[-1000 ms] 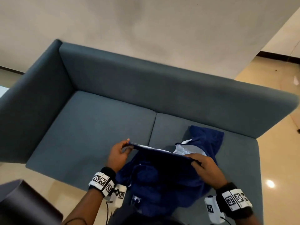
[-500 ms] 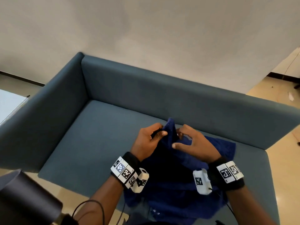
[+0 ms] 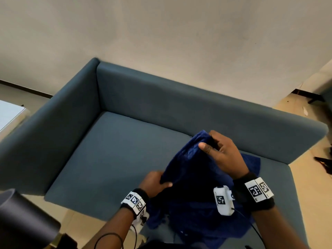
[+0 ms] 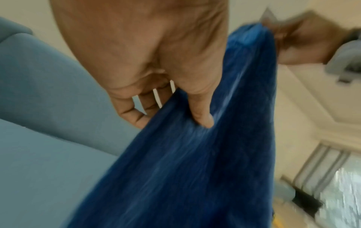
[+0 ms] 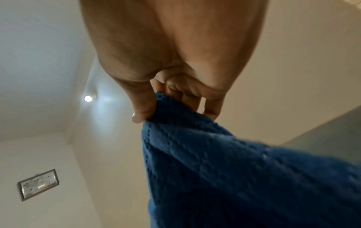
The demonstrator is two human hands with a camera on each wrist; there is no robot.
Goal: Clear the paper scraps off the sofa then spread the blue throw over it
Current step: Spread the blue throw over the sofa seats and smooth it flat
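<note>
The dark blue throw [image 3: 190, 178] hangs bunched over the right seat of the grey-blue sofa [image 3: 115, 159]. My right hand [image 3: 215, 150] pinches its raised top edge between thumb and fingers; the right wrist view shows the knitted blue throw [image 5: 234, 169] caught under my thumb. Lower and to the left, my left hand [image 3: 159, 182] grips another edge, and in the left wrist view its thumb and fingers clamp the throw [image 4: 185, 162]. No paper scraps show on the seat.
The sofa's left seat cushion [image 3: 100, 151] is bare. A white wall rises behind the backrest [image 3: 179, 97]. A dark rounded object [image 3: 23, 221] sits at the lower left. Glossy beige floor [image 3: 312, 194] lies to the right, and a pale table corner [image 3: 9, 114] at the far left.
Both hands first stretched an edge of the throw flat, then met at one point. Now the right hand is raised with the top edge while the left has dropped down and left along the fabric.
</note>
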